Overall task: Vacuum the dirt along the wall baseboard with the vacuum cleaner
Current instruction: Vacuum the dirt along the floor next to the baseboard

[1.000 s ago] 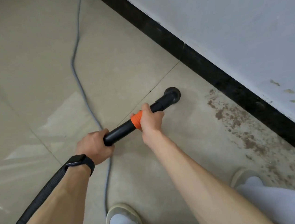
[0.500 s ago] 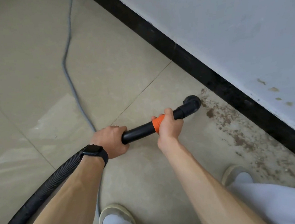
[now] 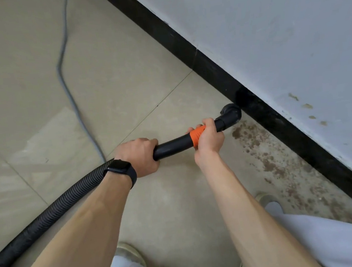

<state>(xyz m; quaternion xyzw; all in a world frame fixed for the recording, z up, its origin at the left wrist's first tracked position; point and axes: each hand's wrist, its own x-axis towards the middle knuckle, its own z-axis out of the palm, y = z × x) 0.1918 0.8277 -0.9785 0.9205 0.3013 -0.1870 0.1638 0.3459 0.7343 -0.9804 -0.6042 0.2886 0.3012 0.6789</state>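
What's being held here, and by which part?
Vacuum wand: left hand grips it near the hose, right hand grips its orange collar near the nozzle.

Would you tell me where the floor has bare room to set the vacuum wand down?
Bare tile lies between the grey cable and the black baseboard, beyond the nozzle; also left of the cable. Crowded: the dirt along the baseboard, and around the shoes and hose.

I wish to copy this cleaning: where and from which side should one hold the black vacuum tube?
Grip the black rigid vacuum tube from above, in two places: right hand on the orange ribbed band near the nozzle, left hand at the rear end by the black corrugated hose. It lies low, so its top is free.
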